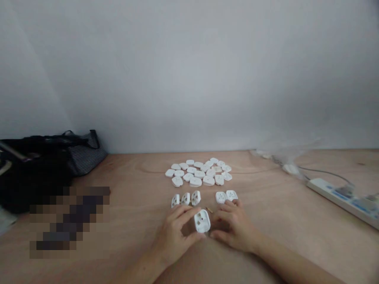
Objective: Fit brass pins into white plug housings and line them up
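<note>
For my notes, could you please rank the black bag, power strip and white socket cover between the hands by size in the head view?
1. Black bag
2. Power strip
3. White socket cover, though nearest the camera, so unsure.

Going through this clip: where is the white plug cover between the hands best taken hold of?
Probably by its rounded side edges, pinched from the left, where the left hand is already closest. The white plug cover shows its holed face upward, so gripping the edges leaves that face uncovered, and its rim looks thick enough for a pinch.
</note>
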### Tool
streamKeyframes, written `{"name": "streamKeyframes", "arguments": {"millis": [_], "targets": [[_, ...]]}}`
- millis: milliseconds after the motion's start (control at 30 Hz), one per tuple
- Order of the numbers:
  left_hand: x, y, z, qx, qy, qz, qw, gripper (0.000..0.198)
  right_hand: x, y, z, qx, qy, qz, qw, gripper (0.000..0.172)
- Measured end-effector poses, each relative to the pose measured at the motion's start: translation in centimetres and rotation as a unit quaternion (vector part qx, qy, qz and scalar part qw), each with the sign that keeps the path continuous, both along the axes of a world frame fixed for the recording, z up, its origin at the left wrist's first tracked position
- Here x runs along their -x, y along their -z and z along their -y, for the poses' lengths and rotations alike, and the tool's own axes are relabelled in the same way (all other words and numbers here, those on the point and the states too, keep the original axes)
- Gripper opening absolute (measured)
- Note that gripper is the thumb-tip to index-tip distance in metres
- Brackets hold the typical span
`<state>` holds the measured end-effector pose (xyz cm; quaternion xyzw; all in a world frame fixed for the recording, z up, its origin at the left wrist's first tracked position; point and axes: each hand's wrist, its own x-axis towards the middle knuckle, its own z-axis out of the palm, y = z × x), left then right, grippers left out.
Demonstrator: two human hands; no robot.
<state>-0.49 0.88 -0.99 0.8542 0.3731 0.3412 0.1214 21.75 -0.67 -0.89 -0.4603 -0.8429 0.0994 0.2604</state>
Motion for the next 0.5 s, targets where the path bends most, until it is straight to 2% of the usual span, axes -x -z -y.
{"name": "streamKeyframes", "arguments": {"millis": [200,433,500], "targets": [[-0.03,0.33,-0.06,0.015,-0.011,0.001,1.000,0.054,0.56,0.28,0.00,0.002,-0.021,0.013,1.000,0.007],[-0.12,0.17,-0.07,0.024,-0.004,0.003,1.000,0.055,0.22,0.46,-0.06,-0.026,0.008,0.012,1.000,0.007],[-0.15,0.03,-0.06,0.027,-0.001,0.004,1.000,0.055,-0.06,0.38,-0.15,-0.042,0.022,-0.007,0.999,0.013]]}}
